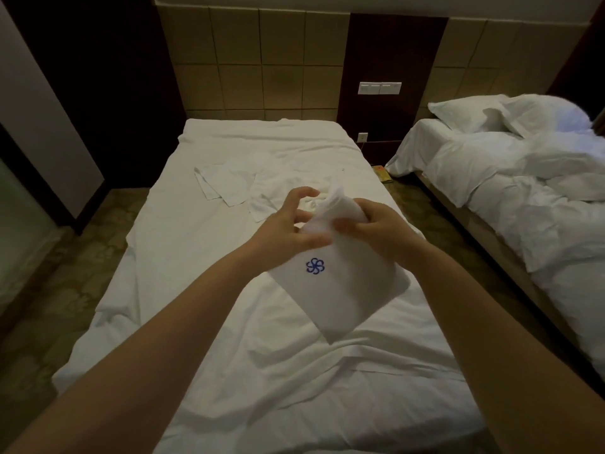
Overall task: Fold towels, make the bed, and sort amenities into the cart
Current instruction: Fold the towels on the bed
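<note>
A folded white towel (340, 290) with a blue flower emblem hangs above the middle of the near bed (203, 290). My right hand (376, 231) grips its bunched upper end. My left hand (288, 224) holds the towel's left edge under the thumb, its fingers curled above the cloth. Flat white cloths (226, 185) lie spread on the sheet beyond my hands, and some crumpled white fabric behind the towel is partly hidden.
A second bed (510, 204) on the right carries a rumpled duvet and a pillow (471, 113). Patterned carpet (65, 257) runs along both sides of the near bed. A tiled headboard wall with a switch panel (379, 87) stands behind. A small yellow item (383, 174) lies on the floor between the beds.
</note>
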`<state>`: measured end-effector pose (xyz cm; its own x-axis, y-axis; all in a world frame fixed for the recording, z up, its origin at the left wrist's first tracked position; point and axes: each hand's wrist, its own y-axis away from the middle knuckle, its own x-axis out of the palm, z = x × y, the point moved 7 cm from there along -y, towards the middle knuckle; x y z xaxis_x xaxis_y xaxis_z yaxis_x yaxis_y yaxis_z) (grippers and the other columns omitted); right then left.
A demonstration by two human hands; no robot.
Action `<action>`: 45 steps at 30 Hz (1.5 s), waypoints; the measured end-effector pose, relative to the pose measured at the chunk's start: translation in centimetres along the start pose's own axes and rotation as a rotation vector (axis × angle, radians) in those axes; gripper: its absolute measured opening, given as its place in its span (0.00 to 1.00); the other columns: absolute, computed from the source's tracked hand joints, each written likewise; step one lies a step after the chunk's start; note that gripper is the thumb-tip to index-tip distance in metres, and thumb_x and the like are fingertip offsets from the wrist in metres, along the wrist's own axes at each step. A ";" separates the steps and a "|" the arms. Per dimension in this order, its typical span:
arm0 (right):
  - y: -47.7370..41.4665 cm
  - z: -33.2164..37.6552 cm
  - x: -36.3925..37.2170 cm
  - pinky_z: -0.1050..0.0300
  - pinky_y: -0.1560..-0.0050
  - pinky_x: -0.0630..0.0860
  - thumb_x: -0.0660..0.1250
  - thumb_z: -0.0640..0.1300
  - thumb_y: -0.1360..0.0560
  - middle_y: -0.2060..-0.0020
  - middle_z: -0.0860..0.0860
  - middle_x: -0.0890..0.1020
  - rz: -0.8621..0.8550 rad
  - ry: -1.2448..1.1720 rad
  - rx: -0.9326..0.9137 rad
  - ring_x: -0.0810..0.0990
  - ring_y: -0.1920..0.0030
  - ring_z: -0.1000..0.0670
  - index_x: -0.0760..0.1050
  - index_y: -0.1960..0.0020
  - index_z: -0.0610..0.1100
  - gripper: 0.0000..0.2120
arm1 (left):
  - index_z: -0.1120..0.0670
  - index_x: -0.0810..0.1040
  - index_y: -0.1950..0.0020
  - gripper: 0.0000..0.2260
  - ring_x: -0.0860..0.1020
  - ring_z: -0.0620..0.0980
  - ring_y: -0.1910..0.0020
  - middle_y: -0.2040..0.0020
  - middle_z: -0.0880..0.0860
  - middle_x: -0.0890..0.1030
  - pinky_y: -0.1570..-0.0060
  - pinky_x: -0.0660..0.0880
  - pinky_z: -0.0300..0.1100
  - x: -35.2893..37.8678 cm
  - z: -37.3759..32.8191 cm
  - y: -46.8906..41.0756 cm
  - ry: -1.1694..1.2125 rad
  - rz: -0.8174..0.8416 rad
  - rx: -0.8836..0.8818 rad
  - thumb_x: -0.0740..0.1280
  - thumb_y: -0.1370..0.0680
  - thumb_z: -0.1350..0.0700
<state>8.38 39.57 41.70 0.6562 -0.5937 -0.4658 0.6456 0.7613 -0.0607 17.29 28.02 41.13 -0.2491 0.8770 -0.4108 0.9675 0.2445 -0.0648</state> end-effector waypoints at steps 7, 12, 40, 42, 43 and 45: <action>1.1 -2.4 -1.7 0.47 0.49 0.80 0.67 0.47 0.25 0.49 0.48 0.83 -0.126 -0.359 0.106 0.81 0.48 0.43 0.77 0.45 0.51 0.09 | 0.45 0.63 0.35 0.26 0.80 0.51 0.46 0.45 0.51 0.79 0.45 0.76 0.45 -0.9 5.1 1.2 0.375 -0.191 -0.105 0.72 0.27 0.53; 1.5 -3.7 -1.0 0.46 0.49 0.81 0.65 0.52 0.28 0.45 0.43 0.82 -0.125 -0.641 0.136 0.81 0.46 0.42 0.75 0.39 0.46 0.20 | 0.51 0.71 0.36 0.20 0.81 0.49 0.45 0.42 0.52 0.80 0.48 0.79 0.44 2.7 4.4 0.3 0.609 -0.114 -0.081 0.66 0.27 0.50; -3.6 -36.4 -14.5 0.58 0.36 0.67 0.71 0.44 0.27 0.29 0.55 0.62 -0.350 -0.276 0.537 0.64 0.34 0.54 0.53 0.24 0.55 0.38 | 0.46 0.60 0.25 0.39 0.65 0.43 0.37 0.36 0.46 0.63 0.41 0.65 0.35 26.0 17.0 -23.3 0.114 0.210 -0.477 0.75 0.31 0.61; -5.8 -39.7 -16.0 0.63 0.38 0.65 0.71 0.43 0.27 0.34 0.60 0.65 -0.348 -0.249 0.518 0.64 0.37 0.59 0.57 0.25 0.55 0.36 | 0.46 0.56 0.23 0.41 0.63 0.42 0.35 0.36 0.46 0.61 0.41 0.62 0.32 28.1 19.2 -26.5 0.098 0.202 -0.469 0.74 0.30 0.63; -6.7 -41.6 -16.3 0.65 0.39 0.64 0.71 0.42 0.27 0.36 0.61 0.65 -0.345 -0.226 0.516 0.64 0.38 0.60 0.58 0.25 0.55 0.36 | 0.46 0.55 0.23 0.42 0.62 0.43 0.34 0.35 0.47 0.61 0.41 0.60 0.31 29.1 20.7 -27.8 0.067 0.185 -0.469 0.74 0.30 0.63; -7.9 -45.9 -15.9 0.67 0.39 0.63 0.71 0.42 0.27 0.35 0.60 0.66 -0.335 -0.168 0.531 0.64 0.37 0.60 0.60 0.26 0.55 0.35 | 0.48 0.52 0.22 0.44 0.59 0.45 0.29 0.30 0.51 0.59 0.39 0.58 0.31 31.3 24.3 -29.3 -0.040 0.173 -0.491 0.75 0.30 0.62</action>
<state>-25.05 54.99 9.04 0.4101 -0.8421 -0.3502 0.9029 0.3206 0.2864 -17.79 38.29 8.09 -0.0764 0.9078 -0.4125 0.8575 0.2709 0.4374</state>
